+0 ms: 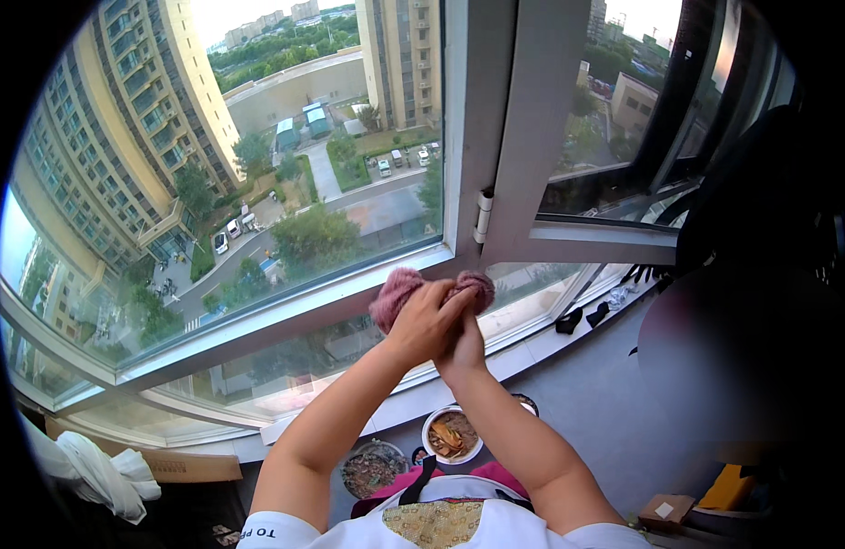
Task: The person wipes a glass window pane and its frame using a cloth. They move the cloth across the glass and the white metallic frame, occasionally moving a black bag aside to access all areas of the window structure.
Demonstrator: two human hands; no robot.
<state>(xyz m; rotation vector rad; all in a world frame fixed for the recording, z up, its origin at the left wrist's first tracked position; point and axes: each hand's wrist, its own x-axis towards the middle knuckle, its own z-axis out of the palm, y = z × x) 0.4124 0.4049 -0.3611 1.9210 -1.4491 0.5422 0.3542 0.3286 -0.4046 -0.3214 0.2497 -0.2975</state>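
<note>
A bunched dusky-pink cloth (398, 298) is gripped by both hands in front of the window frame. My left hand (424, 322) is wrapped over it, fingers closed and reaching across toward the other hand. Pressed close on the right, my right hand (463, 346) is closed on the same cloth, whose end bulges out above the fingers. Part of the cloth is hidden inside the two hands. Below my forearms, a white-rimmed basin (429, 446) holds brownish contents.
The window frame (331, 306) spans the front, with a sash (605, 245) swung inward on a hinge (483, 217). Dark socks (582, 318) lie along the sill. A tub (372, 468) of dirt stands beside the basin. White fabric (102, 476) hangs near a cardboard box (189, 465); another box (665, 511) sits lower right.
</note>
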